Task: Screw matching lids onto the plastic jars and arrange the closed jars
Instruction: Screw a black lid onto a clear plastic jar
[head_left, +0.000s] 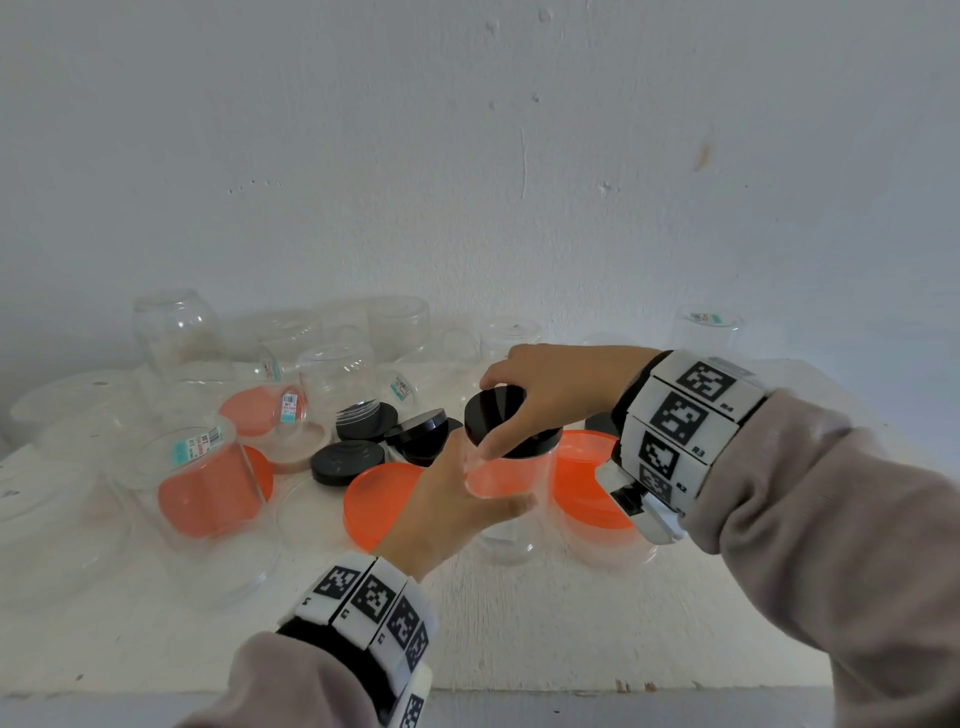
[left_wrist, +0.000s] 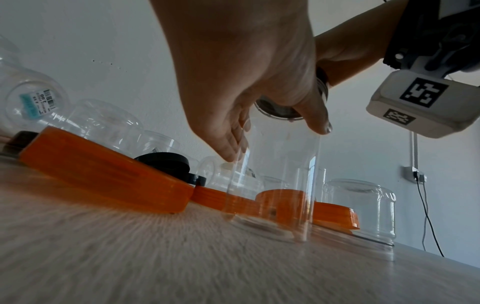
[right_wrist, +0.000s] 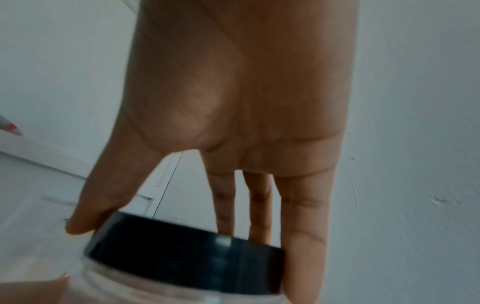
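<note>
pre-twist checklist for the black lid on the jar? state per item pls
1. Left hand holds the clear jar: ok.
2. Jar upright on the table: ok.
3. Right hand grips the black lid, thumb and fingers on its rim: ok.
4. Lid level on the jar mouth: not ok, it sits tilted in the head view.
5. Threads engaged: cannot tell.
6. Room around the jar: not ok, orange lids lie close beside it.

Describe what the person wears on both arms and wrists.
Both arms are in loose greyish-beige sleeves. Each wrist carries a white segmented band printed with black square tag markers over a black strap. A white boxy camera unit with the same markers hangs under the right wrist. Hands are bare.
</note>
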